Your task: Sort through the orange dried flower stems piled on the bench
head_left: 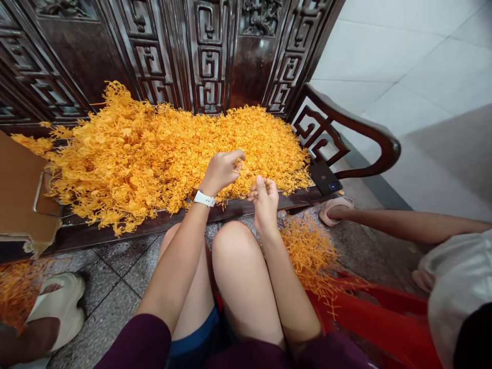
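A small orange plastic sprig (239, 165) is held in the air in front of the body, between the two hands. Its upper end is pinched in the curled fingers of the left hand (225, 171); its lower end appears nipped between thumb and forefinger of the right hand (265, 197), though the exact contact is too small to be made out. Beyond and to the left of the hands, a heap of similar sprigs (154, 148) is spread over the dark carved-wood counter (92, 237). To the right of the right hand, a smartphone (326, 178) is laid near the counter's edge. Below that hand, orange strands (307, 251) are bunched by red plastic furniture (376, 320). Far left of the left hand, a cardboard box (23, 184) is seen.

The thin stem could be snapped if pulled too hard, or lost among its like if the pinch were loosened. Overhanging sprigs could be brushed to the floor by a forearm.

One sprig is held, and one phone, one box and one white wristwatch (204, 199) are counted; the heaped sprigs are too tangled to be numbered.
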### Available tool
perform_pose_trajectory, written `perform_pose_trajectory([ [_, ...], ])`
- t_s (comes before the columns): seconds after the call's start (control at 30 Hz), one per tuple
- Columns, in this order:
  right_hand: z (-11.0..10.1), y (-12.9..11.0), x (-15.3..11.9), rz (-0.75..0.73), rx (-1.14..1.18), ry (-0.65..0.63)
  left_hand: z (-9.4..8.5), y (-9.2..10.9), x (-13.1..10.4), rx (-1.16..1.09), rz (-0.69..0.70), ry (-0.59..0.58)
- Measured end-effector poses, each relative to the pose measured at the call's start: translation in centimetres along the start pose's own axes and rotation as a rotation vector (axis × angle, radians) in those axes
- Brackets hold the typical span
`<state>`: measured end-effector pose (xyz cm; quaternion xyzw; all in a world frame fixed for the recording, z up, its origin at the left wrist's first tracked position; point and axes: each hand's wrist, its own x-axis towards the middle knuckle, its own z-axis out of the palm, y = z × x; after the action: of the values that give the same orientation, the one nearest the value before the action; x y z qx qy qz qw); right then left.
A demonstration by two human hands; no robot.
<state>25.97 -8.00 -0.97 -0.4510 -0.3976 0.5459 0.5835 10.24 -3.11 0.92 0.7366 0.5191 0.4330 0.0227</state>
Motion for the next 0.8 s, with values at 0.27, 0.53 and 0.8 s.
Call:
perform_pose_trajectory([
  [0.27, 0.1, -0.1, -0.9, 0.094, 0.097, -0.272, 0.1, -1.5, 0.6, -0.176, -0.096, 0.072],
  [0.53, 0.4, -3.8, -4.3, 0.06, 0.12, -0.596, 0.1, 0.1, 1.2, -0.748, -0.273, 0.101],
  [0.8, -2.9, -4.1, -12.3, 0.249, -0.007, -1.353, -2.6, -6.8, 1.9, -0.714, -0.648, 0.628],
])
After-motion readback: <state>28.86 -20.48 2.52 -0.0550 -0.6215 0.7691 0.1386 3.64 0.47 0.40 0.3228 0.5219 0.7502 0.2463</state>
